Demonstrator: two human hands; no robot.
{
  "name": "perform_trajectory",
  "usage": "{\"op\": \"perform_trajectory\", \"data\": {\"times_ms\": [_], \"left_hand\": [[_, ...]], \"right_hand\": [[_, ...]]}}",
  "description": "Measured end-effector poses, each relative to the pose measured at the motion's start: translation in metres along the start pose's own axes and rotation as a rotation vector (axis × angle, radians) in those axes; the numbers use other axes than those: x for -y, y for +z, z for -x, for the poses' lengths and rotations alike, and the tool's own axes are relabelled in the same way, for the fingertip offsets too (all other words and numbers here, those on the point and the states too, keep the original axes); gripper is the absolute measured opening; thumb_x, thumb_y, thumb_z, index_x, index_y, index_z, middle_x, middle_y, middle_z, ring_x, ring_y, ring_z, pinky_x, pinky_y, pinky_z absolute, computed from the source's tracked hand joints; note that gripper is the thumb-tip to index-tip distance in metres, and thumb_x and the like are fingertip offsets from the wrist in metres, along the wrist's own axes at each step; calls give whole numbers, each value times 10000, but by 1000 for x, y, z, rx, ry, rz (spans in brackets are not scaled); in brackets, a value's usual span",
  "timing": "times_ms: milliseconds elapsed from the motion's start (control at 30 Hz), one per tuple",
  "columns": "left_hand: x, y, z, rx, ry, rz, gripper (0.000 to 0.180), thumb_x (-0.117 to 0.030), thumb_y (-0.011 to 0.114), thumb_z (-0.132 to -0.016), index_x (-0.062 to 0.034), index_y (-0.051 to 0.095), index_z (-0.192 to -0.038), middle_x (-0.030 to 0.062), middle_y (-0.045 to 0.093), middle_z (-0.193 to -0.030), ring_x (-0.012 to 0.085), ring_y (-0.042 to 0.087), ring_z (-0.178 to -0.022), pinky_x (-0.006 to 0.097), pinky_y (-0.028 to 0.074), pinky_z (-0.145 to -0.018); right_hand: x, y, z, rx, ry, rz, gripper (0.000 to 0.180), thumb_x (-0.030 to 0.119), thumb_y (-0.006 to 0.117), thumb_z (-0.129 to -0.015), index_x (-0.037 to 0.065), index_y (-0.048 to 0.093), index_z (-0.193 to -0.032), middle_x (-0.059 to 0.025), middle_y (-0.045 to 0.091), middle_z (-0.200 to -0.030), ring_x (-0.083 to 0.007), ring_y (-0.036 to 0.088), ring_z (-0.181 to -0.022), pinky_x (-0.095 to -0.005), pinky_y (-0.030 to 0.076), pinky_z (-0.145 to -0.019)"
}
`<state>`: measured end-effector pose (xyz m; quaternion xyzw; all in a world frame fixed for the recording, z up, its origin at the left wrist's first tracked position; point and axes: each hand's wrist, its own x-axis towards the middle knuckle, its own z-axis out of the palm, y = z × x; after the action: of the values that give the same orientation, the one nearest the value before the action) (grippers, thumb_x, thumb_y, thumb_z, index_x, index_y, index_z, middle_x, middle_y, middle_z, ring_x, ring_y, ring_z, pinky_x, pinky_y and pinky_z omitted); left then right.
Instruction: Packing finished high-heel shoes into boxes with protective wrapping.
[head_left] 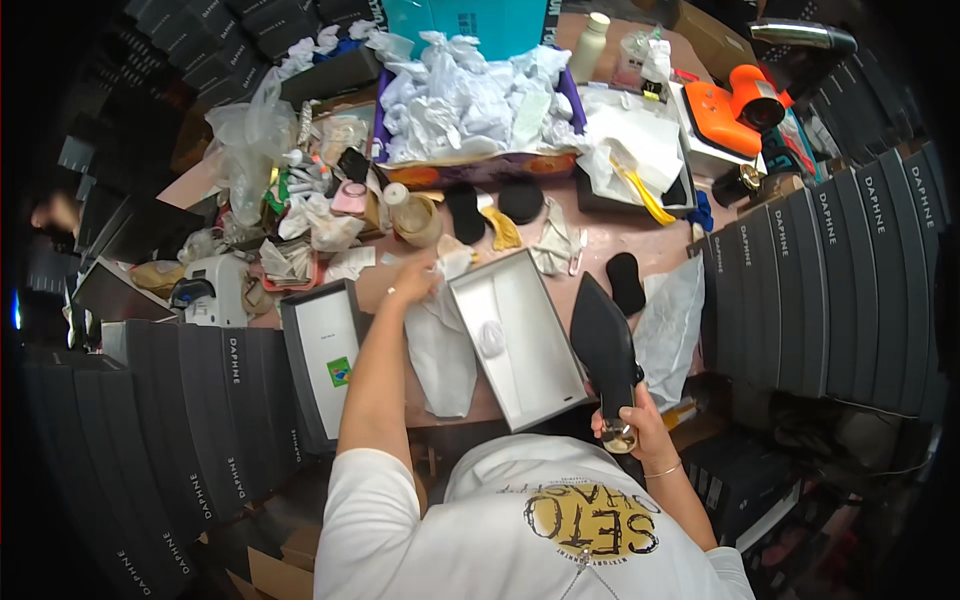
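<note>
My right hand [640,422] is closed around the heel end of a black pointed-toe shoe [603,335], with its sole turned up and a shiny gold heel below. At the upper end of a white tissue paper sheet [440,355], my left hand [414,282] has its fingers drawn together on the paper; the fingertips show only in part. Between my hands lies an open shoe box [530,340], grey outside and white inside, with a small pale wad [492,338] in it. Another sheet of tissue paper [670,325] lies right of the shoe.
A grey box lid [325,345] with a green card stands left. Crumpled paper fills a purple-edged box [480,170] at the back. Stacked shoe boxes [800,290] flank the table. Black insole-shaped pads [625,283], a jar [412,215] and an orange device [725,120] lie farther back.
</note>
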<state>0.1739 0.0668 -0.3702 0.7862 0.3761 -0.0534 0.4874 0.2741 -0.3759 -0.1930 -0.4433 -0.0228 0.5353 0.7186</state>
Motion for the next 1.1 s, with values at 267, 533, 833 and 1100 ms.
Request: {"op": "perform_trajectory", "data": {"times_ms": [267,533,833,1100], "left_hand": [[-86,-10,130,-315,338,117,225,-136,570,-900,11,600,-1068,22,625,-782,112,558,-673,253,478,-667],[-65,61,217,-268,-183,1620,796,-655,493,-811,49,509,-1182,221,636,-1040,337,641,-846,425,544,-769],[-45,11,264,-251,-171,1596,768,-648,471,-857,45,525,-1187,206,628,-1090,294,649,-903,422,557,-748],[-80,54,250,109,-110,1668,623,-563,488,-903,-34,507,-1231,132,615,-1125,230,627,-983,377,524,-853]], "right_hand": [[-15,14,-16,-103,-386,1084,656,114,663,-766,-18,373,-1339,-204,426,-1240,-275,482,-1121,-344,410,-951],[-43,81,-67,352,-450,1117,564,285,645,-857,71,436,-1336,-264,511,-1195,-302,629,-881,-366,508,-777],[-134,22,-215,75,-223,1673,436,242,690,-809,-3,501,-1115,-222,597,-1003,-358,610,-908,-400,502,-779],[-33,81,-109,164,-324,642,321,5,665,-798,36,514,-1079,-119,578,-999,-200,598,-872,-253,494,-731]]}}
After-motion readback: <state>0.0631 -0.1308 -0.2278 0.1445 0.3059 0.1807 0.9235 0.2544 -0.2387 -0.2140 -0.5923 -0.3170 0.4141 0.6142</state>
